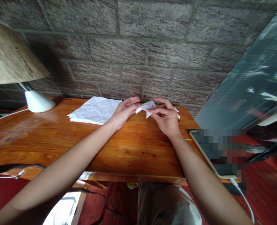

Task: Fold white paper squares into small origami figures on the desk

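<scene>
Between my two hands is a small piece of white folded paper (146, 107) with pointed corners, held just above the wooden table near the wall. My right hand (168, 120) pinches its right side between thumb and fingers. At the left edge, my left hand (124, 112) holds it by the thumb and fingertips; the exact contact is partly hidden. To the left of that hand lies a stack of creased white paper sheets (96, 110). Another bit of white paper (178, 115) shows behind my right hand, mostly covered.
The wooden table (133, 150) meets a grey brick wall (133, 50). A lamp with a white base (40, 101) and a printed shade (14, 56) stands at left. At the right edge lies a tablet-like device (211, 153) with a white cable (245, 197).
</scene>
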`<state>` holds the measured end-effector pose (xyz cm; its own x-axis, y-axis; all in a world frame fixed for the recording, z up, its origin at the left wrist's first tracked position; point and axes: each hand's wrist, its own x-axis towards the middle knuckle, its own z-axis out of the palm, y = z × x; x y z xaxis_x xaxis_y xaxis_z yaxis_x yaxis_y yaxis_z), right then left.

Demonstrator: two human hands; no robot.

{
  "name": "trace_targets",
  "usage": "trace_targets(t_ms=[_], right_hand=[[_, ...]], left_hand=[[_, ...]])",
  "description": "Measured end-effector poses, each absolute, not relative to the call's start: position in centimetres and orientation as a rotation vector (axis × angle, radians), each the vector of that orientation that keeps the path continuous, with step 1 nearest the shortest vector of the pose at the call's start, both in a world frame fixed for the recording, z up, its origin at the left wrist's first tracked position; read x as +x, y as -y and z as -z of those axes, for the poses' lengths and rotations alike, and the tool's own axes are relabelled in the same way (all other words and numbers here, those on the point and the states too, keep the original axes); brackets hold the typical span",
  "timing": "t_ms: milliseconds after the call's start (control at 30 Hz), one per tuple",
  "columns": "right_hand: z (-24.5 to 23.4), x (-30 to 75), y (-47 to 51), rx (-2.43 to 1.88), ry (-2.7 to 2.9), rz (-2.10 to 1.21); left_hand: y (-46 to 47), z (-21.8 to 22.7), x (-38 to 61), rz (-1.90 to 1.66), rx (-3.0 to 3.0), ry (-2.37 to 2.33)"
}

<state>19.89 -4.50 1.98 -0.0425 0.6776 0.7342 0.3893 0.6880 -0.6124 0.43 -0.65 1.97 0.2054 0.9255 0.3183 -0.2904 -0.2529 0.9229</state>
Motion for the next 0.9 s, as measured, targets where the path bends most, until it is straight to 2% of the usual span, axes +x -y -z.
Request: trace_targets(t_ms=[167,367,567,733,900], right_hand=[[-1.8,19.9,4.3,-0.837,1.728,-0.283],[-1.6,20.1,4.0,-0.788,1.773,-0.115],[-1.5,20.0,4.2,-0.801,1.799,0.086],[-1.7,19.8,4.4,-0.744,1.905,-0.046],[-1.5,19.5,4.2,-0.778,1.852,-0.320]], left_hand=[[0.2,-1.9,0.2,-1.289,1.191,-0.792],[0.8,-2.5,0.3,-1.253,1.103,-0.855],[1.3,-2.8,0.3,-0.985,1.076,-0.822],[1.0,-2.5,0.1,-1.024,1.063,-0.777],[1.0,-2.5,0.3,-1.186,1.114,-0.738]])
